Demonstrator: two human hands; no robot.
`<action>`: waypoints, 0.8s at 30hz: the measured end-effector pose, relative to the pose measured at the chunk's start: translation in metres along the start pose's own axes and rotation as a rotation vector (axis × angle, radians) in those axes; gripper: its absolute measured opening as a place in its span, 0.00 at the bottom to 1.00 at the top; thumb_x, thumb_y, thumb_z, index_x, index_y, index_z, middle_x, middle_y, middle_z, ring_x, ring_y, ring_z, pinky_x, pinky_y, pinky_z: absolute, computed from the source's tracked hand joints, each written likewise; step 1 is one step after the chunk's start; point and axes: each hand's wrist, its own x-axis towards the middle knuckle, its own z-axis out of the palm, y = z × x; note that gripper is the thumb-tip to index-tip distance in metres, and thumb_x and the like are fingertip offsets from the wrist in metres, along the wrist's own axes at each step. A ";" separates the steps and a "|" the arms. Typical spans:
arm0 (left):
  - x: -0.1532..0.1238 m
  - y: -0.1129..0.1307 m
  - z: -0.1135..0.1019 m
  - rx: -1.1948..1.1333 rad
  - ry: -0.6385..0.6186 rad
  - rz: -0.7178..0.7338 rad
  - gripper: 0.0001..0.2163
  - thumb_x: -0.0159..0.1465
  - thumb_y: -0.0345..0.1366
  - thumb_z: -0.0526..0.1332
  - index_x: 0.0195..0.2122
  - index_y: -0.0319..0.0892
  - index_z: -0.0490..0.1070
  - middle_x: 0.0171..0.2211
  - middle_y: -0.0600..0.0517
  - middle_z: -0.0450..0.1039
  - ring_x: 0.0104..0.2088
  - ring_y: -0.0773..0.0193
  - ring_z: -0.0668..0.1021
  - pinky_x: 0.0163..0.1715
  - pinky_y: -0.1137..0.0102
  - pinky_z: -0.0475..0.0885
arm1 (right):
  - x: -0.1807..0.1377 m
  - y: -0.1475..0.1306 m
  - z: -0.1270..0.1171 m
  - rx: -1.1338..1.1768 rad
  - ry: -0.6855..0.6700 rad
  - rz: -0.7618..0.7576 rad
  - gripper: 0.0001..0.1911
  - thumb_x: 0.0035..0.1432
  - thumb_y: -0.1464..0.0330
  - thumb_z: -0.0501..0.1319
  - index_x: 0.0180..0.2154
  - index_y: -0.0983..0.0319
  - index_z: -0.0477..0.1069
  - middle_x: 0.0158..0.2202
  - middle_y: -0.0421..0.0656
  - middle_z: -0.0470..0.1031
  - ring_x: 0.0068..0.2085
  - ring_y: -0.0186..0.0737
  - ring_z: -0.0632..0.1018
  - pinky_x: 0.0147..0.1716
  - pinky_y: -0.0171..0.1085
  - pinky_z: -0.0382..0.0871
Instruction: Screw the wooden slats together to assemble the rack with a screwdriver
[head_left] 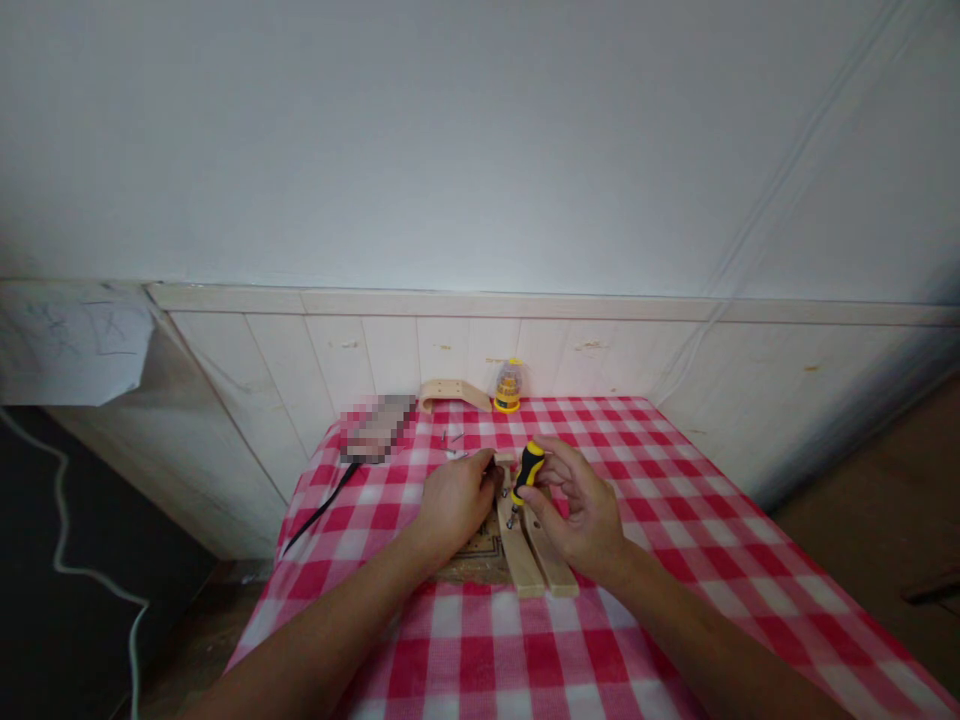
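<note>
My right hand (pixel 581 505) is closed round a screwdriver (pixel 530 465) with a black and yellow handle. Its shaft slants down, the tip at a screw spot on a pale wooden strip (pixel 525 575). Beside that strip, on the right, lies a second wooden strip (pixel 561 577), partly under my right hand. My left hand (pixel 457 500) has its fingers curled against the far part of the first strip; its fingertips are partly hidden. Under the left hand and strips is a brown board (pixel 469 570) with dark printed lines.
Several small screws (pixel 451 442) lie beyond my left hand. Near the wall stand a bent wooden piece (pixel 450 390) and a yellow-based bit container (pixel 508 388). A pixelated object (pixel 379 428) with a black strap (pixel 322 510) lies left. A checked cloth (pixel 660 620) covers the table.
</note>
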 end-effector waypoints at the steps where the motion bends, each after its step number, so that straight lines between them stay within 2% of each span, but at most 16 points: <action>1: 0.000 0.000 0.000 0.000 0.003 0.000 0.15 0.70 0.42 0.50 0.51 0.46 0.72 0.43 0.47 0.81 0.44 0.55 0.82 0.37 0.68 0.70 | 0.000 0.001 0.000 0.001 0.002 0.002 0.30 0.59 0.75 0.64 0.61 0.54 0.63 0.44 0.44 0.80 0.39 0.39 0.83 0.41 0.37 0.81; 10: -0.001 0.001 -0.003 -0.006 -0.007 0.002 0.14 0.70 0.41 0.50 0.49 0.46 0.72 0.42 0.47 0.81 0.42 0.54 0.82 0.36 0.67 0.69 | 0.000 0.000 -0.001 -0.023 0.017 -0.015 0.31 0.59 0.75 0.65 0.62 0.52 0.63 0.44 0.43 0.80 0.38 0.39 0.83 0.40 0.37 0.81; 18: -0.002 0.001 -0.003 -0.005 -0.009 0.015 0.14 0.71 0.43 0.48 0.45 0.46 0.72 0.38 0.48 0.81 0.40 0.55 0.82 0.35 0.68 0.68 | 0.005 0.010 -0.005 -0.012 0.359 0.021 0.29 0.61 0.75 0.64 0.61 0.53 0.63 0.45 0.45 0.78 0.42 0.41 0.83 0.43 0.42 0.81; 24: -0.001 -0.002 0.001 -0.001 0.007 0.025 0.14 0.70 0.44 0.49 0.46 0.46 0.71 0.40 0.48 0.81 0.42 0.55 0.82 0.37 0.68 0.69 | 0.008 0.016 -0.003 0.046 0.351 0.057 0.27 0.65 0.73 0.61 0.62 0.53 0.60 0.47 0.48 0.78 0.45 0.43 0.83 0.45 0.46 0.80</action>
